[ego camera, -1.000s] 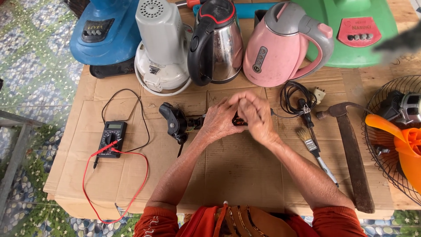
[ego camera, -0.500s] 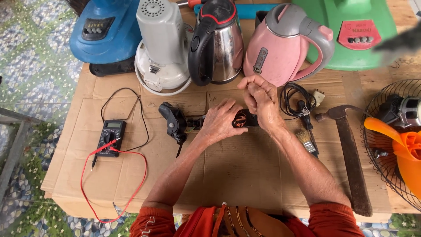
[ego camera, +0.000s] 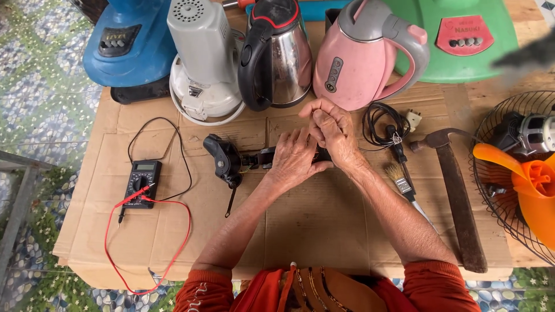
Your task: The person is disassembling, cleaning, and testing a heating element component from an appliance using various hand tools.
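Black handle part [ego camera: 226, 160] lies on the cardboard sheet [ego camera: 324, 225] mid-table, just in front of the steel kettle [ego camera: 276, 55]; its bulky end points left, and a thin black cord hangs from it toward the near edge. Its right end disappears under the left hand [ego camera: 293, 159], which lies flat over it, palm down, fingers spread slightly and pressing; cannot tell whether the fingers curl around anything underneath. Right hand [ego camera: 332, 130] sits just beside and partly over the left, fingers bunched narrow and pinched together near the tips, raised above the part's hidden right end; whatever it pinches is too small to make out. Both forearms come in from the near edge, orange sleeves at the bottom. Left of the part: a black multimeter [ego camera: 141, 182] with red and black leads looping over the cardboard, well apart from the hands. Back row, left to right: blue fan base [ego camera: 130, 43], white motor housing [ego camera: 202, 58], steel kettle, pink kettle [ego camera: 361, 58], green fan base [ego camera: 462, 37]. Right of the hands: a coiled black cable [ego camera: 381, 124] with plug, a small paintbrush [ego camera: 399, 176], then a hammer [ego camera: 454, 193] lying lengthwise. Far right edge: a wire fan guard [ego camera: 497, 173] with an orange blade [ego camera: 532, 185] and the motor inside it.
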